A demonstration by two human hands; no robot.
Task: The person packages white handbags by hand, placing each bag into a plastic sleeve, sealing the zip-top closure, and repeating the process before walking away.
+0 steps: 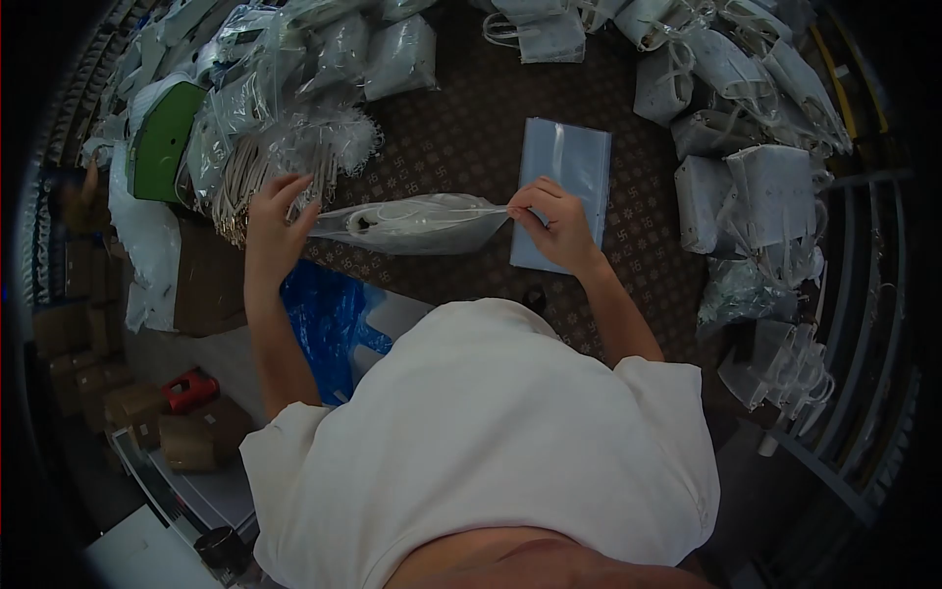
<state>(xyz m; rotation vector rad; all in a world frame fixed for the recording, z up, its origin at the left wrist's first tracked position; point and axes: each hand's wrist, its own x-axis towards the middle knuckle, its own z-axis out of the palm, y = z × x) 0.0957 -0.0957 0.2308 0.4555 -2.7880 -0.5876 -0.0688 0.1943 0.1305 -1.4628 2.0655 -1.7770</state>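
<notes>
A clear plastic bag (432,224) with a pale item inside is stretched sideways between my two hands, just above the patterned table cover. My left hand (279,224) has its fingers curled at the bag's left end, and its thumb and fingers seem to hold the edge there. At the opposite end, my right hand (555,222) pinches the bag's corner between thumb and fingertips. Partly beneath my right hand lies a stack of flat, clear bluish plastic sleeves (564,152). A bunch of beige cords with metal ends (257,182) is beside my left hand.
Wrapped pale bags (400,57) are piled at the back left, by a green panel (167,142). More white handbags (770,196) crowd the right side. A blue plastic bag (319,324) hangs near my left forearm. Cardboard boxes (201,437) stand at lower left.
</notes>
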